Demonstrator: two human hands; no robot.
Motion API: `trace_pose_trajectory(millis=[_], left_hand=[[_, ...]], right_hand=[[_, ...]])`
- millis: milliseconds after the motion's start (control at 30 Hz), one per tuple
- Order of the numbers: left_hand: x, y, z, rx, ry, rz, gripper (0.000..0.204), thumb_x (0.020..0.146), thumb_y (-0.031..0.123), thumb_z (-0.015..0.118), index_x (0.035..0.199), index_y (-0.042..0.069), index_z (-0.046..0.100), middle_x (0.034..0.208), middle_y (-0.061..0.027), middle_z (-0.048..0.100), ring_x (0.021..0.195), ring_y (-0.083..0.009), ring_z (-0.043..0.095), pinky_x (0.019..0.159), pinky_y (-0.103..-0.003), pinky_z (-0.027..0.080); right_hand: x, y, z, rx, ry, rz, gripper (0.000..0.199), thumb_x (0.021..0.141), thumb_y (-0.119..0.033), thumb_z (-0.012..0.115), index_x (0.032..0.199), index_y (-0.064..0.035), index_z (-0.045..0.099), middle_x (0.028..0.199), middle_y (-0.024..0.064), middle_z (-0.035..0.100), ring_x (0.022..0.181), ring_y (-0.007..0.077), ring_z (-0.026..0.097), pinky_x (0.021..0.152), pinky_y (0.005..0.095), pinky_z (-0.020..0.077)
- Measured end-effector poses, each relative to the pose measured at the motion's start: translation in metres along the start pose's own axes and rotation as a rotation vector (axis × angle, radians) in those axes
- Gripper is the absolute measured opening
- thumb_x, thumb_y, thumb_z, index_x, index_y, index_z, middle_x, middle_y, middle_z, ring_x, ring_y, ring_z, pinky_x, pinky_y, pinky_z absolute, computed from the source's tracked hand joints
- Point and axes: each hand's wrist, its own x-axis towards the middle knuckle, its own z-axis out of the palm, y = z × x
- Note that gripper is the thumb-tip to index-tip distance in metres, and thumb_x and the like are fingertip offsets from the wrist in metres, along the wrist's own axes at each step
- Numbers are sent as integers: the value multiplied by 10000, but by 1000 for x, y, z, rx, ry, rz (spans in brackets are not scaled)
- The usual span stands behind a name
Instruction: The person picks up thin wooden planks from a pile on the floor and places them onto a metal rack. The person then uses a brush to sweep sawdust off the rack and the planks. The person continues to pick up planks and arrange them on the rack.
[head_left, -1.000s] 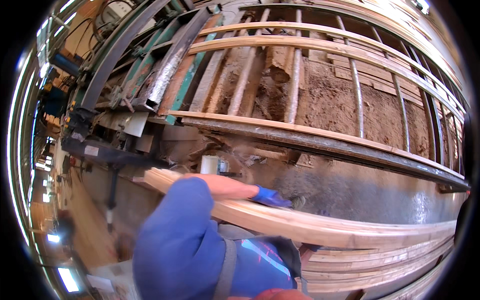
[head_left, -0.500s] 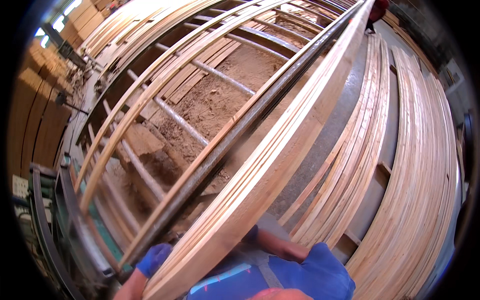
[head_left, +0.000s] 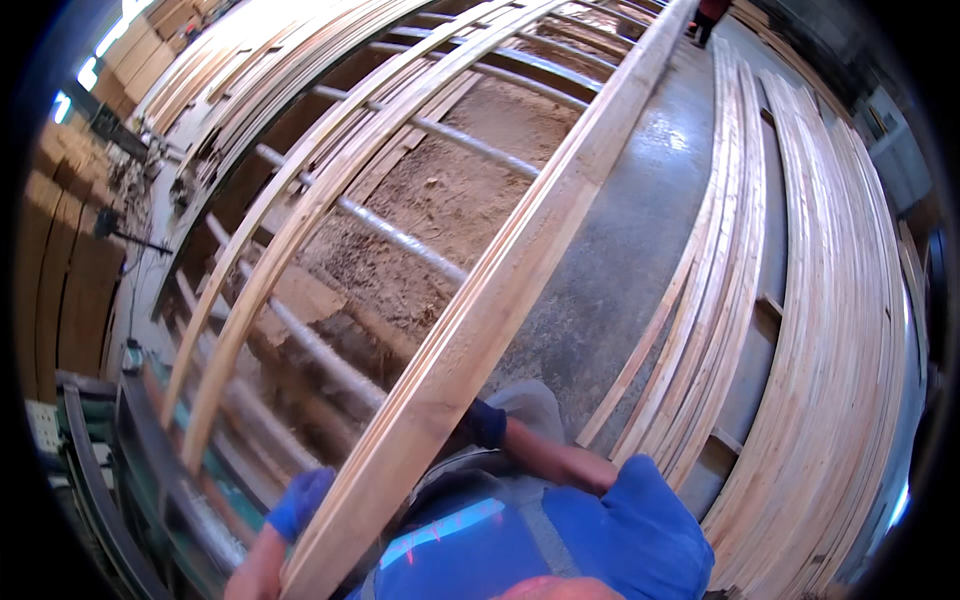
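Note:
A bundle of long, pale wooden boards (head_left: 500,310) runs diagonally from my body to the far top, lying along the near side of the roller frame (head_left: 400,240). In a blue glove, my left hand (head_left: 303,497) is closed on the bundle's left side near its close end. My right hand (head_left: 486,423), in a dark glove, grips it from the right, a little farther along; its fingertips are hidden by the wood. Two loose narrow strips (head_left: 262,285) lie across the rollers to the left.
Flat stacks of boards (head_left: 830,350) and narrower strips (head_left: 700,330) lie on the right, with grey concrete floor (head_left: 610,270) beside them. Sawdust (head_left: 400,270) covers the ground under the rollers. Green machinery (head_left: 130,400) stands at left. Another person (head_left: 708,18) is at the bundle's far end.
The bundle has shifted left and now covers the frame's near rail, leaving more floor visible on its right. My right hand has come further into sight; both hands stay on the boards.

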Motion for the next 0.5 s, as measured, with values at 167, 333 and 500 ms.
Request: trace_pose_trajectory(millis=[167, 333, 500], left_hand=[[27, -74, -47, -21, -69, -49, 492, 1019, 477, 489, 1201, 68, 693, 1097, -115, 719, 1005, -154, 612, 922, -367, 496], [78, -45, -103, 225, -212, -89, 644, 969, 629, 456, 1130, 55, 702, 1087, -199, 708, 969, -307, 664, 861, -428, 494], [39, -84, -66, 102, -157, -204, 743, 934, 688, 428, 1095, 15, 697, 1100, -237, 684, 1027, -407, 626, 903, -471, 462]], right_hand=[[-36, -104, 3, -564, 424, 214, 321, 906, -207, 649, 1100, 46, 684, 1108, 160, 715, 994, 310, 659, 909, 410, 524], [-13, -253, 39, -1166, 552, -626, 689, 825, -431, 689, 1350, -24, 504, 1286, 158, 582, 1231, 385, 516, 1042, 516, 402], [113, -264, 106, -1956, -714, -235, 978, 578, -405, 886, 1418, -106, 485, 1296, 158, 591, 1224, 381, 536, 1071, 532, 373]])
